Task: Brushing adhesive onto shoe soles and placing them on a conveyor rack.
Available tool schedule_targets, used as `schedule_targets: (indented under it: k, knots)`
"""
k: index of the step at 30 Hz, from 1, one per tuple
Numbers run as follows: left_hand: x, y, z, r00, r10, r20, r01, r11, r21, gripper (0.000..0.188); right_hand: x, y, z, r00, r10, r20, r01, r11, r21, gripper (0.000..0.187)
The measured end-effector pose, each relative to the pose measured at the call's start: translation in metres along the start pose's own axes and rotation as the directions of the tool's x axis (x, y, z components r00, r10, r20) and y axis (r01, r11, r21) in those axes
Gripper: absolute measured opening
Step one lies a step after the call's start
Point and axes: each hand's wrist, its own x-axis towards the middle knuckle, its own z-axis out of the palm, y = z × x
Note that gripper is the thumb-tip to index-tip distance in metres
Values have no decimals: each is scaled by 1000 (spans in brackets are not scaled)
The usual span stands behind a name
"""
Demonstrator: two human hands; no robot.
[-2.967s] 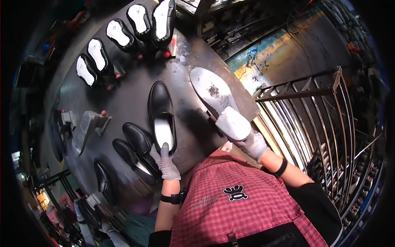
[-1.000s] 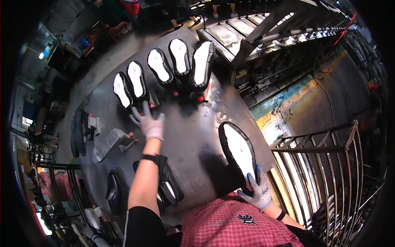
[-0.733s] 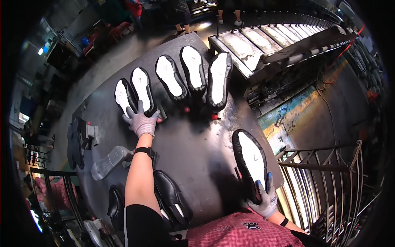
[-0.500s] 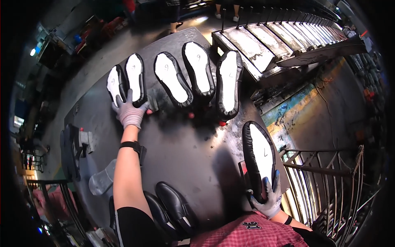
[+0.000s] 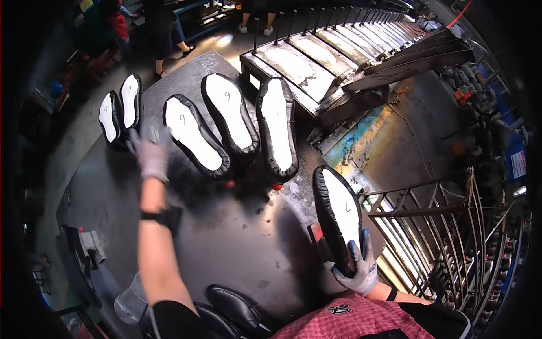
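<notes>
Several black shoe uppers, stretched on lasts with white insole bottoms facing up, stand across the dark metal table (image 5: 226, 246). My left hand (image 5: 151, 157), in a pale glove and blurred, is just beside the heel of a left-hand upper (image 5: 131, 101), fingers apart and seemingly holding nothing. Another upper (image 5: 109, 116) stands left of it. Right of this hand are a middle upper (image 5: 195, 135), one farther back (image 5: 230, 110) and one more (image 5: 276, 121). My gloved right hand (image 5: 359, 271) grips the heel end of a near upper (image 5: 341, 206), its toe pointing away.
Black shoes (image 5: 237, 305) lie at the near table edge, beside a clear plastic container (image 5: 129, 299). Beyond the far right edge runs a conveyor of metal slats (image 5: 316, 53). A metal rack (image 5: 423, 209) stands at right. Other people's legs (image 5: 169, 42) show behind the table.
My left hand has come off the two left-hand uppers and moved slightly right of them. The view has turned, shifting the table leftward. My right hand keeps its grip on the near upper.
</notes>
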Motion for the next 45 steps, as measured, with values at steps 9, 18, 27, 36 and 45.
schedule_targets:
  k: [9, 18, 27, 36, 45]
  knots:
    - [-149, 193, -11, 941, -93, 326, -40, 925, 379, 76, 63, -8, 15, 977, 147, 154, -168, 977, 130, 101]
    - [-135, 205, 28, 975, -99, 198, 26, 939, 343, 61, 86, 15, 14, 993, 55, 103, -69, 989, 134, 100]
    - [-17, 178, 81, 987, -119, 107, 80, 946, 314, 59, 84, 16, 20, 997, 8, 76, -19, 989, 144, 100]
    - [123, 129, 98, 958, -175, 228, 22, 836, 548, 74, 88, 10, 19, 993, 61, 101, -80, 979, 189, 97]
    - [-146, 119, 125, 600, 327, 730, 797, -172, -579, 71, 107, -2, 22, 996, 42, 84, -61, 970, 233, 99]
